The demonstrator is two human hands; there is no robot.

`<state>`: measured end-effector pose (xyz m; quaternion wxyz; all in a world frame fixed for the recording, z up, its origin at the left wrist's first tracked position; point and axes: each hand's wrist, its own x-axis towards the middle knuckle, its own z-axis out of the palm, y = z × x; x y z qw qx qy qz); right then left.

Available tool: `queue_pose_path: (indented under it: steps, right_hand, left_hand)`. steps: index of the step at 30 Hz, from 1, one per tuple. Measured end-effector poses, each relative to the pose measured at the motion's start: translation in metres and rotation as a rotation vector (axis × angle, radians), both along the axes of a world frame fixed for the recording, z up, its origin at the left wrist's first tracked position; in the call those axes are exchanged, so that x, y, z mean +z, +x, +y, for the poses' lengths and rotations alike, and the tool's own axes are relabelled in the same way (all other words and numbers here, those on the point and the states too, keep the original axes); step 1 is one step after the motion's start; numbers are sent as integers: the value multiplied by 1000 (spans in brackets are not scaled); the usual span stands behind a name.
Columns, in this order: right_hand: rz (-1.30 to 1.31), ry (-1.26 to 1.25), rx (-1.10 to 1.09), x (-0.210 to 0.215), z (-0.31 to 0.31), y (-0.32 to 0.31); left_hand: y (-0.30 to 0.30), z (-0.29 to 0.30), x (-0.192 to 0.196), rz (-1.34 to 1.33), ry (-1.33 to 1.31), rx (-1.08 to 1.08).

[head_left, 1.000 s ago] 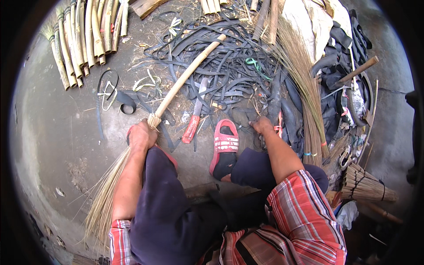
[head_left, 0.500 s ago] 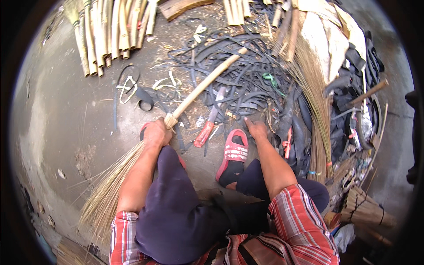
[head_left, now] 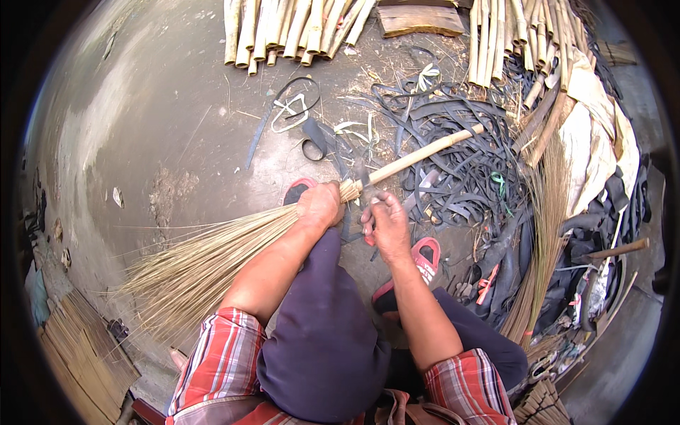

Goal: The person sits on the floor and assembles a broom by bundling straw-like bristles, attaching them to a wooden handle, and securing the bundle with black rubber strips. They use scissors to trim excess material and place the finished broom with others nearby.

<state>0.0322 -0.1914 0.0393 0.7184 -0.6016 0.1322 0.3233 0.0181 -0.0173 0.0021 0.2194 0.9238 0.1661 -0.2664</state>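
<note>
My left hand (head_left: pixel 320 205) is wrapped round the neck of a grass broom (head_left: pixel 212 265), where the bristles meet the pale bamboo handle (head_left: pixel 432 147). The bristles fan out to the lower left, and the handle slants up to the right over a heap of black rubber strips (head_left: pixel 453 191). Right beside the broom's neck, my right hand (head_left: pixel 389 223) has its fingers curled and pinched. A dark, blurred strip (head_left: pixel 365 175) shows at those fingertips, across the handle. Beyond the right hand a knife blade (head_left: pixel 426 182) lies on the strips, partly covered.
Bamboo poles (head_left: pixel 290 32) lie in a row at the far side, with another bundle (head_left: pixel 496 35) farther right. Between them is a wooden block (head_left: pixel 419 20). Long loose bristles (head_left: pixel 549 234) and a whitish sheet (head_left: pixel 598 134) lie at the right. A loose rubber loop (head_left: pixel 314 142) rests on the floor.
My right hand has come from the strip heap to the broom's neck, and a dark strip now shows at its fingers. The broom has tilted flatter. The whole view has shifted.
</note>
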Motion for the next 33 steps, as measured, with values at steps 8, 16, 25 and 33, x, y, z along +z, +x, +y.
queue_pose_path:
  steps: [8,16,25,33]
  right_hand:
    - [-84,-482,107,-18,13,-19]
    - [217,-345,89,1,13,10]
    - [309,-309,72,14,16,14]
    - [147,-277,319,11,-19,-27]
  left_hand:
    - [-7,0,-19,-5,-43,64]
    - [-11,-1,-15,-74,0,40]
    - [-11,1,-18,-99,-50,13]
    - [1,9,-8,30,-114,51]
